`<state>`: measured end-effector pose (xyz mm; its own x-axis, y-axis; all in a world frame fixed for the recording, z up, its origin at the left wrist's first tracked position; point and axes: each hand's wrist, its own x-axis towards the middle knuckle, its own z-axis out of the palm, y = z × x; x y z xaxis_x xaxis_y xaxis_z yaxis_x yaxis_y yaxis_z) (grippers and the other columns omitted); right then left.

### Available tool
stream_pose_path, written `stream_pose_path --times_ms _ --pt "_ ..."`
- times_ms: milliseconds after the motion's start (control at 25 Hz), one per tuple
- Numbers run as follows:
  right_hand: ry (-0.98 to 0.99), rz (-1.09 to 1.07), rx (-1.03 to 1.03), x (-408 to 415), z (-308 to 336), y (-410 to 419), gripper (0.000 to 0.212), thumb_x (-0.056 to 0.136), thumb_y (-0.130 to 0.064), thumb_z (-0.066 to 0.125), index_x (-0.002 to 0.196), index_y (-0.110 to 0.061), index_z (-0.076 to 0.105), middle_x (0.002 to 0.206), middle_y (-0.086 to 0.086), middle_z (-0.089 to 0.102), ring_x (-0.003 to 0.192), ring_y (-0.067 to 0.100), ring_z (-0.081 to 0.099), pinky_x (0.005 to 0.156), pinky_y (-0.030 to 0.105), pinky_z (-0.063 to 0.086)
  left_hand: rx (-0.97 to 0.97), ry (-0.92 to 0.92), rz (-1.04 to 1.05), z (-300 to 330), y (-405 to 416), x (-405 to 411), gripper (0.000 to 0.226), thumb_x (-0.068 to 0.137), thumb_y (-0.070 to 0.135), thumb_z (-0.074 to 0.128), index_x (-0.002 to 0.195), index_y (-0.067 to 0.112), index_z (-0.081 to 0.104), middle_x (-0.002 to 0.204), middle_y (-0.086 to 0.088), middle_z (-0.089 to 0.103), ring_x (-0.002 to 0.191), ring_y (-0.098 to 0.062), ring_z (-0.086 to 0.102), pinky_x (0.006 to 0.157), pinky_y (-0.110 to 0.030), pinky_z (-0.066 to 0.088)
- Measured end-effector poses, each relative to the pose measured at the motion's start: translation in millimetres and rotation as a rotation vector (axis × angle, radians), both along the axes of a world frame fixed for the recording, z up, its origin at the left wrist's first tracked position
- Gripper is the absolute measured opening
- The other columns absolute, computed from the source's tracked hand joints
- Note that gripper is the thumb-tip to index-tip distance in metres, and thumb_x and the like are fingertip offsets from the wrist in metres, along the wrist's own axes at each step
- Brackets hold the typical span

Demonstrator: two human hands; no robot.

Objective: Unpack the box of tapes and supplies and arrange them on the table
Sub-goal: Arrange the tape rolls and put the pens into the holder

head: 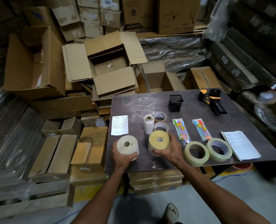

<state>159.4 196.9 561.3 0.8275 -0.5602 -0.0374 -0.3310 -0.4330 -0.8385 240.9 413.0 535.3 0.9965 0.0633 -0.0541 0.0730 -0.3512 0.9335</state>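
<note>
The left hand [122, 156] grips a white roll [127, 145]; the right hand [169, 151] grips a yellow roll [159, 141]; both rolls sit low over the table [190, 102] near its front edge; two clear tapes [196, 153] lie just right of the right hand; this looks like the putting-down step; next, set each roll flat in line.

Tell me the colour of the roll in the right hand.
Yellow roll, gripped by the right hand; head view.
</note>
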Motion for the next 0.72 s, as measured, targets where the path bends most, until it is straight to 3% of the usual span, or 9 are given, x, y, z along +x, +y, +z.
stream_pose_path --times_ms 120,240,320,520,720 --pt "-0.080 0.062 -0.008 26 26 4 0.092 0.044 -0.043 0.094 0.125 -0.035 0.050 0.111 -0.012 0.065 0.096 0.002 0.062 0.076 0.009 0.046 -0.018 -0.069 0.014 18 2 17 0.102 0.037 0.033 0.096 0.128 0.013 0.053 0.125 -0.006 0.062 0.108 -0.015 0.054 0.088 -0.029 0.046" --pt "-0.137 0.114 -0.018 57 47 -1 0.096 0.042 -0.049 0.094 0.126 -0.035 0.050 0.113 -0.011 0.064 0.100 0.006 0.062 0.086 0.028 0.055 0.003 -0.105 0.031 29 0 44 0.105 0.034 0.053 0.085 0.128 0.019 0.053 0.124 -0.002 0.062 0.108 -0.016 0.057 0.088 -0.034 0.052" --pt "-0.147 0.169 -0.034 78 60 -7 0.097 0.043 -0.050 0.094 0.128 -0.032 0.049 0.114 -0.011 0.062 0.102 0.009 0.060 0.088 0.031 0.055 0.028 -0.112 0.042 32 -3 65 0.106 0.034 0.057 0.085 0.129 0.022 0.051 0.124 -0.001 0.062 0.110 -0.020 0.058 0.089 -0.039 0.055" --pt "-0.189 0.239 -0.067 142 77 -33 0.095 0.042 -0.055 0.092 0.125 -0.036 0.049 0.113 -0.012 0.062 0.103 0.010 0.060 0.087 0.035 0.056 0.032 -0.120 0.062 44 -21 128 0.100 0.041 0.038 0.097 0.129 0.025 0.051 0.123 0.000 0.061 0.110 -0.020 0.057 0.085 -0.032 0.051" --pt "-0.216 0.297 -0.040 206 85 -64 0.092 0.045 -0.051 0.094 0.124 -0.038 0.048 0.113 -0.015 0.061 0.101 0.004 0.060 0.083 0.023 0.053 0.020 -0.121 0.114 50 -44 179 0.097 0.044 0.032 0.097 0.129 0.023 0.052 0.122 0.000 0.060 0.109 -0.017 0.054 0.087 -0.032 0.049"
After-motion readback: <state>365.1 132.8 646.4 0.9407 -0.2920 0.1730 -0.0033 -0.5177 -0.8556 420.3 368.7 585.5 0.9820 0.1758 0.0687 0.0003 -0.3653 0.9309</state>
